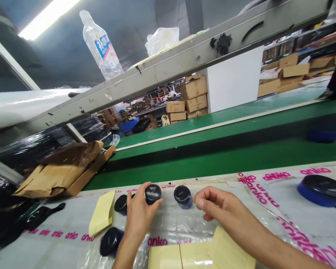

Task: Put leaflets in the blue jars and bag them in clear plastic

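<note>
My left hand (141, 213) has its thumb and fingers around a small jar with a black lid (153, 194). A second black-lidded jar (183, 197), with a bluish clear body, stands upright just left of my right hand (220, 207). The fingertips of that hand are pinched together beside the jar, and whatever is between them is too small to make out. Left of my left hand sit another black-lidded jar (121, 204) and, nearer me, a larger-looking dark one (109, 241); a further lid is partly hidden behind my fingers.
Yellow paper sheets (168, 257) lie in front of me, and a yellow slip (102, 213) at left. A blue-and-black oval item (323, 189) is at right. Beyond the plastic-covered table runs a green conveyor belt (184, 160). A grey beam (156, 73) crosses above, carrying a bottle (102, 46).
</note>
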A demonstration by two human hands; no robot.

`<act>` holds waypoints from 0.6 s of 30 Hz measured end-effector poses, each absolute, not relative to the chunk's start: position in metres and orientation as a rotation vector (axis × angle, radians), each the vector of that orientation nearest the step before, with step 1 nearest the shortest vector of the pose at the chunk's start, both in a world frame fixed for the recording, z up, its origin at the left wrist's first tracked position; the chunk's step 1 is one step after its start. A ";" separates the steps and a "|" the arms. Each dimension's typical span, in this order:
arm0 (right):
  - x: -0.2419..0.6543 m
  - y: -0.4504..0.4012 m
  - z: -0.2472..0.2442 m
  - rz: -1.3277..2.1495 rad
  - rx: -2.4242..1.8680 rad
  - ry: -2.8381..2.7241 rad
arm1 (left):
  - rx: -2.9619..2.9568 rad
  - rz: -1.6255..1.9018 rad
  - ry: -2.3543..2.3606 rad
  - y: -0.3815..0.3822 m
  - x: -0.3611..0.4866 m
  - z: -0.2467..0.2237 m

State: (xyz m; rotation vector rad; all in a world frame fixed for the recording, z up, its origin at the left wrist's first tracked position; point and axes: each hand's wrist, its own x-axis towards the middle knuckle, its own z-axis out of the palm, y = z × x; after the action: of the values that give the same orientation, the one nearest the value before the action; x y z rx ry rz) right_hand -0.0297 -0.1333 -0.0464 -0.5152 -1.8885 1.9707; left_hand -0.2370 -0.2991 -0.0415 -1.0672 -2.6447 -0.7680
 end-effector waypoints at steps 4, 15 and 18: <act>-0.028 -0.132 -0.047 1.942 -0.519 -1.914 | -1.186 -0.611 -2.626 -0.307 -0.240 -0.052; 0.013 -0.106 -0.050 1.207 -0.556 -2.486 | -1.274 0.131 -2.505 -0.354 -0.262 -0.039; 0.033 -0.108 -0.057 1.235 -0.581 -2.508 | -1.274 0.152 -2.426 -0.355 -0.261 -0.035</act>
State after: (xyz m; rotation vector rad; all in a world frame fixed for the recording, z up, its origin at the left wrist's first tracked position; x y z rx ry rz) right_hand 0.0331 -0.1079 -0.0566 -0.5806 -2.5077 1.2354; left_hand -0.2612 -0.3553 -0.0353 -1.2741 -2.4261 0.1521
